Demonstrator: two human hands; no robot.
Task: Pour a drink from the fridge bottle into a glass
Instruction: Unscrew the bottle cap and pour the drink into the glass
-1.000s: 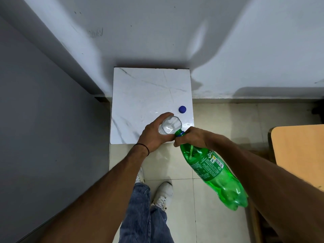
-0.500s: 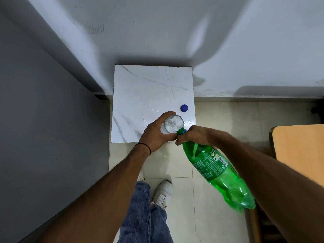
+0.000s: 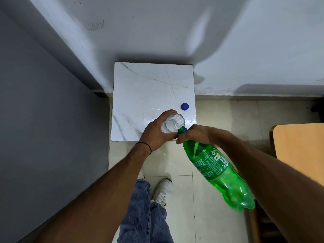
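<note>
Your right hand (image 3: 196, 135) grips the neck of the green bottle (image 3: 215, 165), its long axis running back toward you and its mouth at the near rim of the glass (image 3: 174, 122) your left hand (image 3: 156, 133) holds on the marble slab (image 3: 149, 88).

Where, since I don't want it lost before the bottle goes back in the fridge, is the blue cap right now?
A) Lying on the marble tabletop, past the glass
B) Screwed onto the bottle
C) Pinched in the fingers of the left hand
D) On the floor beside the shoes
A: the blue cap lies by itself on the marble tabletop, apart from the glass, while the green bottle is tilted with its open mouth at the glass rim.
</note>
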